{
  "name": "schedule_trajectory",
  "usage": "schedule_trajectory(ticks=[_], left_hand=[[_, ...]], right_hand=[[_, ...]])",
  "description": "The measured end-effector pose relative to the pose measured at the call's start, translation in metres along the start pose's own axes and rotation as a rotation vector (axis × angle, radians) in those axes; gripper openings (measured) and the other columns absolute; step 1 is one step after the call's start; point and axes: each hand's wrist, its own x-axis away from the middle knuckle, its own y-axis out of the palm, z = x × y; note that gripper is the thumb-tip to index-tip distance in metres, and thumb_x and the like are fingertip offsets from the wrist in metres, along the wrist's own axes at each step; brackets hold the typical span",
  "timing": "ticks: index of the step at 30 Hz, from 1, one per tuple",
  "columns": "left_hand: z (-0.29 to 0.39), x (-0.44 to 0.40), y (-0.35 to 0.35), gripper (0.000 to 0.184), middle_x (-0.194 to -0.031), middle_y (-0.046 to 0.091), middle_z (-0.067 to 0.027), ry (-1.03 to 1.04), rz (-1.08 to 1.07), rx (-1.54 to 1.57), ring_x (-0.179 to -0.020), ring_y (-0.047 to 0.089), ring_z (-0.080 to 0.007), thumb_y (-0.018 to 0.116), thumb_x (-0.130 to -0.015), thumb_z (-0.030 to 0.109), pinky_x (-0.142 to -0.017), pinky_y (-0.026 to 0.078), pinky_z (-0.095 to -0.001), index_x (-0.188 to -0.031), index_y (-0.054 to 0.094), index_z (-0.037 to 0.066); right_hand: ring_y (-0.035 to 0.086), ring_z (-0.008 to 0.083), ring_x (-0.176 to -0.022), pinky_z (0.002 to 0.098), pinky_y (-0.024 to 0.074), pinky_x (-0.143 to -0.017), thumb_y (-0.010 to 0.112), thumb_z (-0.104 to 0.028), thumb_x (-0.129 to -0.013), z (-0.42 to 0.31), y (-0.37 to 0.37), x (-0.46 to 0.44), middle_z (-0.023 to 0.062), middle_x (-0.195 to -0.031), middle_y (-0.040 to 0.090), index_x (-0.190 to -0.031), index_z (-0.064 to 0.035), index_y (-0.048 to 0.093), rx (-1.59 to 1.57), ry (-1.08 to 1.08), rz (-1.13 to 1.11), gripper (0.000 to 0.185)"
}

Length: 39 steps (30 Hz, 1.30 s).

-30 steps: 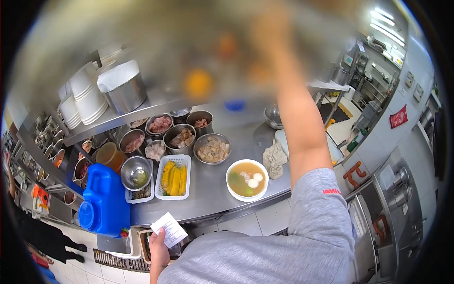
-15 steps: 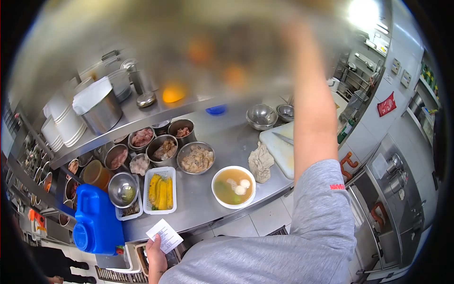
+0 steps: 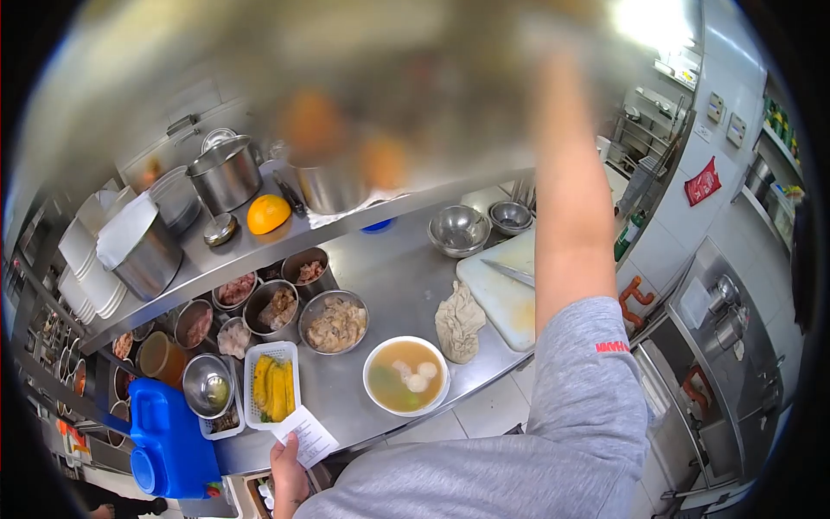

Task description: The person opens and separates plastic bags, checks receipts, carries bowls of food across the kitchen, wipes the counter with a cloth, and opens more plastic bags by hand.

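Note:
My left hand [image 3: 288, 468], low at the front edge of the counter, pinches a small white printed paper slip [image 3: 309, 438] between thumb and fingers. My right arm stretches up past the shelf, and my right hand [image 3: 556, 43] is a blur at the top of the view, so its fingers cannot be made out. Beneath, near the counter's edge, stands a white bowl [image 3: 369, 389] of broth with pale round balls and something green in it. A crumpled cloth [image 3: 459, 322] lies between that bowl and a white cutting board [image 3: 506, 311] bearing a knife [image 3: 508, 272].
A white basket [image 3: 251, 400] of yellow pieces, a blue jug [image 3: 173, 437] and several metal pots of raw meat crowd the left. Above them runs a metal shelf [image 3: 194, 277] with stacked bowls, pots and an orange half [image 3: 269, 214]. Metal bowls [image 3: 459, 230] sit behind the board.
The view has shifted, so the counter things appear further left and more of the shelf shows. My right arm stays raised. The slip remains in my left hand.

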Motion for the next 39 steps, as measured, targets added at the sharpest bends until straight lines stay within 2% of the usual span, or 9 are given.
schedule_trajectory(ticks=[4, 6, 10, 17, 21, 33, 35, 36, 39], left_hand=[[-0.007, -0.005, 0.012, 0.032, -0.106, 0.063, -0.0129, -0.023, -0.028, -0.011, -0.092, 0.064, -0.0238, 0.047, -0.096, 0.018, -0.081, 0.053, -0.0375, -0.118, 0.051, -0.005], [-0.006, -0.003, 0.017, 0.032, -0.106, 0.063, -0.013, -0.021, -0.023, 0.0, -0.093, 0.064, -0.0238, 0.048, -0.096, 0.018, -0.082, 0.053, -0.0376, -0.118, 0.051, -0.005], [0.003, 0.007, 0.018, 0.031, -0.107, 0.063, -0.0124, -0.039, -0.02, 0.024, -0.093, 0.064, -0.0227, 0.049, -0.095, 0.017, -0.083, 0.051, -0.0365, -0.117, 0.052, -0.005], [-0.009, 0.006, -0.002, 0.029, -0.104, 0.064, -0.0113, -0.068, -0.074, -0.04, -0.093, 0.063, -0.022, 0.05, -0.095, 0.016, -0.084, 0.05, -0.0349, -0.115, 0.053, -0.005], [-0.004, 0.018, 0.029, 0.03, -0.104, 0.064, -0.0119, -0.061, -0.096, -0.029, -0.093, 0.064, -0.023, 0.048, -0.096, 0.017, -0.082, 0.052, -0.0362, -0.115, 0.053, -0.006], [-0.053, 0.023, 0.167, 0.038, -0.115, 0.06, -0.0121, 0.064, -0.037, 0.01, -0.103, 0.059, -0.0211, 0.052, -0.094, 0.021, -0.092, 0.045, -0.0338, -0.121, 0.05, -0.006], [-0.057, 0.025, 0.191, 0.042, -0.116, 0.059, -0.0114, 0.081, -0.045, 0.002, -0.103, 0.059, -0.0208, 0.055, -0.093, 0.024, -0.092, 0.045, -0.0341, -0.122, 0.049, -0.006], [-0.057, 0.029, 0.199, 0.042, -0.116, 0.059, -0.0111, 0.074, -0.009, 0.021, -0.103, 0.059, -0.0204, 0.055, -0.093, 0.024, -0.092, 0.045, -0.0341, -0.122, 0.049, -0.006], [-0.054, 0.04, 0.203, 0.04, -0.114, 0.06, -0.0097, 0.22, 0.148, -0.008, -0.101, 0.059, -0.0173, 0.053, -0.094, 0.025, -0.089, 0.046, -0.0308, -0.12, 0.051, -0.005]], right_hand=[[0.06, 0.0339, -0.096, 0.0476, 0.0516, -0.085, 0.068, 0.013, -0.071, 0.005, -0.016, 0.019, 0.0213, -0.109, 0.058, -0.116, 0.0094, 0.045, -0.068, 0.002, 0.018, 0.051], [0.058, 0.0329, -0.1, 0.0484, 0.0487, -0.089, 0.065, 0.01, -0.077, 0.04, -0.039, -0.046, 0.0201, -0.112, 0.057, -0.117, 0.0051, 0.047, -0.214, 0.255, -0.453, 0.043], [0.058, 0.0303, -0.104, 0.043, 0.0515, -0.086, 0.05, 0.013, -0.085, 0.049, -0.091, -0.064, 0.0156, -0.117, 0.056, -0.122, 0.0013, 0.048, -0.295, 0.195, -0.465, 0.038], [0.063, 0.0324, -0.088, 0.0439, 0.0552, -0.075, 0.062, 0.019, -0.072, -0.015, -0.05, -0.063, 0.0201, -0.105, 0.061, -0.109, 0.0097, 0.054, -0.157, 0.072, -0.082, 0.039], [0.062, 0.0296, -0.09, 0.0366, 0.053, -0.07, 0.077, 0.009, -0.065, -0.022, -0.017, -0.026, 0.0198, -0.112, 0.062, -0.109, 0.0123, 0.054, -0.006, 0.024, 0.304, 0.05], [0.064, 0.0275, -0.077, 0.0384, 0.0568, -0.062, 0.071, 0.016, -0.061, -0.02, -0.025, -0.101, 0.0185, -0.097, 0.061, -0.097, 0.0125, 0.053, -0.052, -0.094, -0.115, 0.041], [0.057, 0.0196, -0.07, 0.0337, 0.054, -0.064, 0.075, 0.007, -0.065, -0.007, -0.068, -0.134, 0.0115, -0.09, 0.053, -0.104, 0.0075, 0.045, 0.334, -0.488, -0.296, 0.05], [0.053, 0.0173, -0.077, 0.0346, 0.0513, -0.064, 0.074, 0.002, -0.07, 0.009, -0.09, -0.143, 0.0089, -0.095, 0.048, -0.111, 0.0003, 0.037, 0.108, -0.488, -0.352, 0.055], [0.054, 0.0149, -0.082, 0.0307, 0.0502, -0.073, 0.064, -0.002, -0.081, -0.012, -0.164, 0.029, 0.0056, -0.094, 0.054, -0.115, -0.0006, 0.041, 0.121, -0.368, -0.614, 0.042]])
